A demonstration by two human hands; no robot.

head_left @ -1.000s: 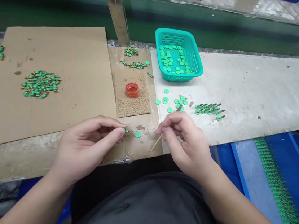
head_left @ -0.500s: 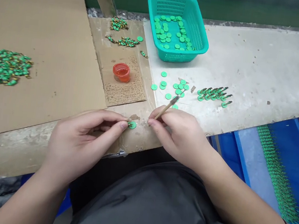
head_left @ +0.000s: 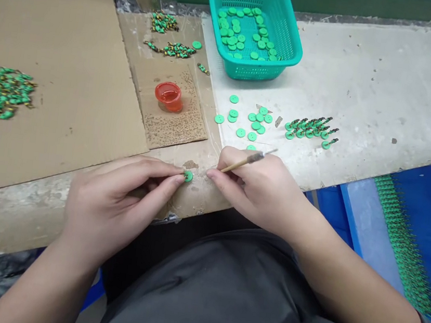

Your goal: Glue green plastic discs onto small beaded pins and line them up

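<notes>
Wooden brush (head_left: 239,164) now flatter in clamped right fingers (head_left: 221,180); left fingers (head_left: 169,180) tight on piece (head_left: 185,175) by green disc (head_left: 189,177)

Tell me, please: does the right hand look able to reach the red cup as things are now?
Probably yes: only flat cardboard seems to lie between the right hand and the red cup. However, this hand holds a thin tool, so grasping may be awkward.

One brush (head_left: 242,162), one red cup (head_left: 174,105), one basket (head_left: 253,73) — two hands (head_left: 123,189).
</notes>
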